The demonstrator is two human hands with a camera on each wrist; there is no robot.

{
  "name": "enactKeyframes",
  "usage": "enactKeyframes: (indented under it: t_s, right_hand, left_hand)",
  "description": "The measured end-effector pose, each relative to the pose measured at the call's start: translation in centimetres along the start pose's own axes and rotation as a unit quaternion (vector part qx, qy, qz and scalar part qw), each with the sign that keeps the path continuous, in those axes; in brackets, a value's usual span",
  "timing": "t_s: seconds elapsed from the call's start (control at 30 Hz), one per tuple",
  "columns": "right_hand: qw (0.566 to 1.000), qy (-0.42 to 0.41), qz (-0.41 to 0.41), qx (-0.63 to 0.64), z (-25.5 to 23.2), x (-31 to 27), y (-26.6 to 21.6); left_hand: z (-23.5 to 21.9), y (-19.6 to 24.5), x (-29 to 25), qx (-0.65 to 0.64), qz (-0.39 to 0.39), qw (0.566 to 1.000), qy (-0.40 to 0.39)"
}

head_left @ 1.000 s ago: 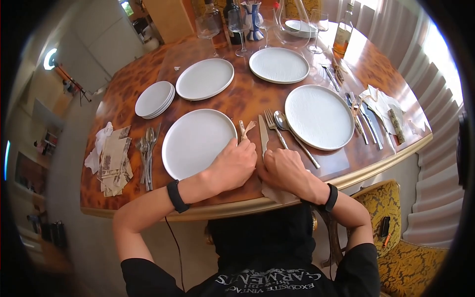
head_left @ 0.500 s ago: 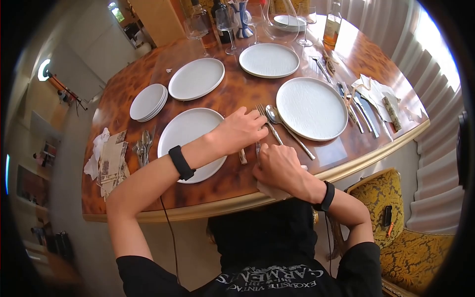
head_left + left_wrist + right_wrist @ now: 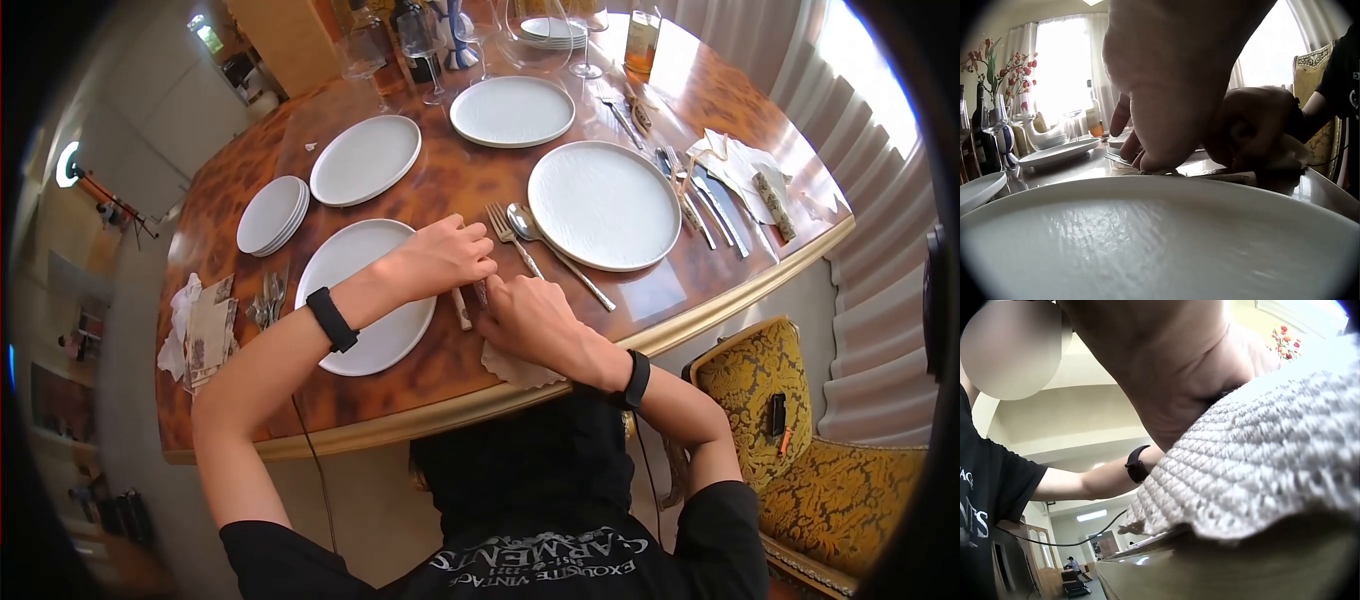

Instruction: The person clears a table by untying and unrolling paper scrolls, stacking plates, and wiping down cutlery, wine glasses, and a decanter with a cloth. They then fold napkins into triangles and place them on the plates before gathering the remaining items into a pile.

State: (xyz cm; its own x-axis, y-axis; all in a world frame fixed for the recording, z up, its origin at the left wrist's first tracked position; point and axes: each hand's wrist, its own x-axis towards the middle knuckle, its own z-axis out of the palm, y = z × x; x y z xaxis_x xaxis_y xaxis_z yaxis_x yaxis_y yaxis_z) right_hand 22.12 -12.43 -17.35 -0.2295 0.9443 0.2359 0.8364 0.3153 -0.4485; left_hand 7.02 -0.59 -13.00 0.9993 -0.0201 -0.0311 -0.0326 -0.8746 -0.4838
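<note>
My left hand (image 3: 440, 260) reaches across the near-left white plate (image 3: 345, 350), fingers bent down over a table knife. Most of the knife is hidden beneath them, and a short piece of its patterned handle (image 3: 481, 291) shows between my hands. My right hand (image 3: 535, 315) is curled close beside it, gripping a white textured napkin (image 3: 1254, 450) that spreads out under the fist toward the table edge (image 3: 521, 368). Left of the knife lies a pale-handled piece of cutlery (image 3: 461, 312), partly under my left hand. A fork (image 3: 515, 242) and a spoon (image 3: 565, 258) lie to the right.
Another white plate (image 3: 604, 205) lies beside the spoon, with two more behind. Small stacked plates (image 3: 272, 215) and patterned papers (image 3: 208, 325) are on the left. Glasses (image 3: 420, 45) and bottles (image 3: 641, 40) stand at the back. More cutlery (image 3: 705, 205) lies right.
My left hand has moved from the near-left plate's right edge to over the knife, covering its blade. My right hand stays low by the handle with the napkin. The head view has shifted right.
</note>
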Motion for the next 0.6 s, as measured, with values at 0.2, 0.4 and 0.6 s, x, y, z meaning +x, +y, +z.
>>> enactKeyframes:
  t_s: [0.2, 0.4, 0.6]
  right_hand:
    - [0.986, -0.039, 0.014, 0.164, -4.4, -3.9, 1.7]
    - [0.958, 0.076, 0.066, 0.269, -8.7, -10.5, 4.6]
    - [0.979, 0.135, 0.124, 0.085, -9.9, -11.0, 4.2]
  left_hand:
    - [-0.8, -0.5, -1.2, -0.14, -0.113, 0.984, -0.001]
    - [-1.9, -1.0, 0.2, -0.249, -0.177, 0.952, 0.014]
    - [-0.2, 0.9, 4.1, -0.201, -0.083, 0.971, 0.102]
